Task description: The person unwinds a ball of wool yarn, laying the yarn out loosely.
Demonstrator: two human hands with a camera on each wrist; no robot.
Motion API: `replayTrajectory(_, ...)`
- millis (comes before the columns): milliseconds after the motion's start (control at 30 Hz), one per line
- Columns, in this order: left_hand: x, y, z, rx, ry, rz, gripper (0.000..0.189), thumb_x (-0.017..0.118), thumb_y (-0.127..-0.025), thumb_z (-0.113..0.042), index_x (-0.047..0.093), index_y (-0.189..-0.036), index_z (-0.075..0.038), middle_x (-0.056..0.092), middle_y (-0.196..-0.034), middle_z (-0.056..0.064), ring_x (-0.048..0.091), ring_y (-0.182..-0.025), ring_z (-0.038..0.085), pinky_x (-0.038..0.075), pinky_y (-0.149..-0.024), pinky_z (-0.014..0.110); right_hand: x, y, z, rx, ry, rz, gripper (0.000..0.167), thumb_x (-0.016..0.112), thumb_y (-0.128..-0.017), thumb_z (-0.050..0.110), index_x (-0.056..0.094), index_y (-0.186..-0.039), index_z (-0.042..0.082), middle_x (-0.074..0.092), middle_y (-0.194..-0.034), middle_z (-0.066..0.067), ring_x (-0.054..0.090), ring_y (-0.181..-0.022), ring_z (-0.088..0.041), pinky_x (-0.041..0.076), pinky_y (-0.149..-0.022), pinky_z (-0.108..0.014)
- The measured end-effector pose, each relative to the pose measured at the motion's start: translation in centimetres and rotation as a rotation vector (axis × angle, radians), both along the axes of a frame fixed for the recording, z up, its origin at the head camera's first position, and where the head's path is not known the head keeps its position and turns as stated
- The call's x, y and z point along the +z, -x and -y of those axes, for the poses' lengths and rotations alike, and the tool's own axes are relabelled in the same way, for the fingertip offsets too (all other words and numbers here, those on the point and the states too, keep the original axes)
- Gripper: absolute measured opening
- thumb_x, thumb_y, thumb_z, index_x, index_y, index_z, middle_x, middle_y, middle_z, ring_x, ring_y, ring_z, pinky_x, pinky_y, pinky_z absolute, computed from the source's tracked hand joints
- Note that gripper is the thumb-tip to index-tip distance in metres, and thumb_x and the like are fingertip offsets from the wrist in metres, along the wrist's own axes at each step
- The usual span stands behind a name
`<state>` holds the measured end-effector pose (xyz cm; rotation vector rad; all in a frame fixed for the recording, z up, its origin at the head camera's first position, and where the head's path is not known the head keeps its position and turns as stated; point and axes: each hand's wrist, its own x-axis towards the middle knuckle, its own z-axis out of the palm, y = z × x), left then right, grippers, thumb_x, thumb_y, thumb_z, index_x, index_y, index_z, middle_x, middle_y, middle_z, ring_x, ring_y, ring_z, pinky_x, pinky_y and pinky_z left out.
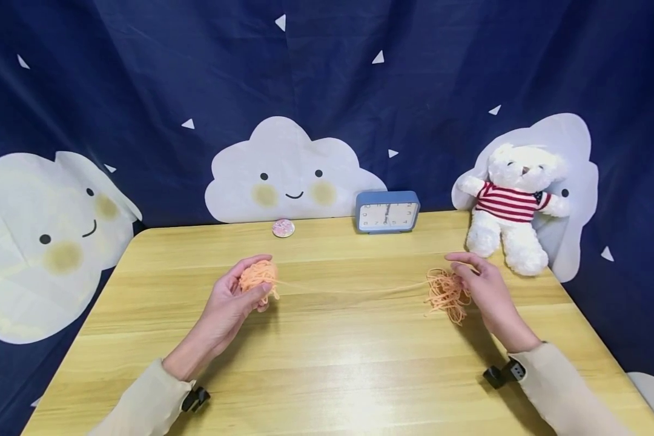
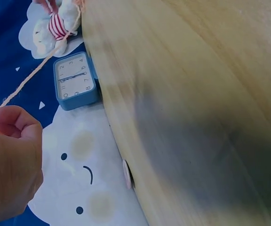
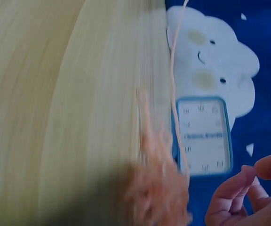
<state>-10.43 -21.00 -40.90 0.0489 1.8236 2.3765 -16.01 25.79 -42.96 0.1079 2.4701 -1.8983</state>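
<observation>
My left hand [image 1: 230, 310] grips a small ball of peach yarn [image 1: 258, 276] between thumb and fingers, above the left part of the table. From the ball one strand [image 1: 354, 292] runs across to the right. It leads to a loose, looped tangle of the same yarn [image 1: 445, 295] at my right hand [image 1: 487, 293]. That hand holds the tangle at its fingers, and loops hang down below them. The right wrist view shows the tangle [image 3: 159, 193] blurred, beside thumb and fingertips [image 3: 249, 173] brought together. Most of the ball is out of the left wrist view.
A blue alarm clock [image 1: 387, 212] stands at the back of the wooden table [image 1: 327, 363]. Left of it lies a round pink tin [image 1: 283, 227]. A white teddy bear [image 1: 515, 209] in a striped shirt sits at the back right. Behind hangs a dark blue cloud-print curtain [image 1: 327, 72].
</observation>
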Motion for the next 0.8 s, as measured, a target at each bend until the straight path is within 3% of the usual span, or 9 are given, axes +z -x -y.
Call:
replayTrajectory(133,-0.2,0.1,-0.2,-0.029,-0.022,-0.055,0.055,0.068,-0.104,0.007,0.05,-0.156,-0.002,0.065,-0.115,0.009,0.07,-0.083,0.018,0.059,-0.068,0.025,0.4,0.0,2.7,0.097,0.066,0.007,0.032,0.058,-0.113,0.013,0.063,-0.138,-0.007,0.061,-0.09,-0.003,0.056,-0.077,-0.014,0.05,-0.064,-0.026)
replayTrajectory(267,-0.3,0.2,-0.5,-0.06,-0.048,-0.089,0.055,0.066,-0.104,0.01,0.05,-0.156,0.0,0.065,-0.117,0.011,0.073,-0.086,0.021,0.063,-0.071,0.029,0.6,0.1,5.6,0.229,0.1,0.034,0.033,0.06,-0.112,0.015,0.065,-0.138,-0.005,0.061,-0.099,-0.008,0.062,-0.09,-0.023,0.058,-0.082,-0.033)
replayTrajectory(433,-0.1,0.2,-1.1,-0.05,-0.015,-0.066,0.06,0.068,-0.101,0.013,0.052,-0.156,-0.004,0.061,-0.114,0.014,0.069,-0.083,0.018,0.056,-0.066,0.024,0.2,0.1,9.1,0.407,0.178,0.082,0.033,0.062,-0.11,0.015,0.066,-0.14,0.001,0.065,-0.109,-0.016,0.066,-0.1,-0.032,0.06,-0.096,-0.045)
replayTrajectory(667,0.1,0.2,-1.6,-0.061,0.008,-0.063,0.068,0.07,-0.099,0.013,0.048,-0.16,-0.007,0.055,-0.117,0.014,0.06,-0.08,0.016,0.05,-0.065,0.023,-0.2,0.2,13.5,0.61,0.358,0.164,0.043,0.062,-0.107,0.007,0.059,-0.149,-0.001,0.058,-0.148,-0.021,0.066,-0.103,-0.024,0.057,-0.104,-0.046)
replayTrajectory(800,0.1,0.3,-1.7,-0.068,0.014,-0.076,0.069,0.069,-0.099,0.014,0.047,-0.161,-0.007,0.055,-0.118,0.016,0.061,-0.081,0.017,0.051,-0.065,0.022,-0.5,0.1,15.5,0.671,0.391,0.164,0.044,0.063,-0.107,0.007,0.057,-0.15,-0.003,0.053,-0.155,-0.026,0.065,-0.102,-0.024,0.059,-0.101,-0.044)
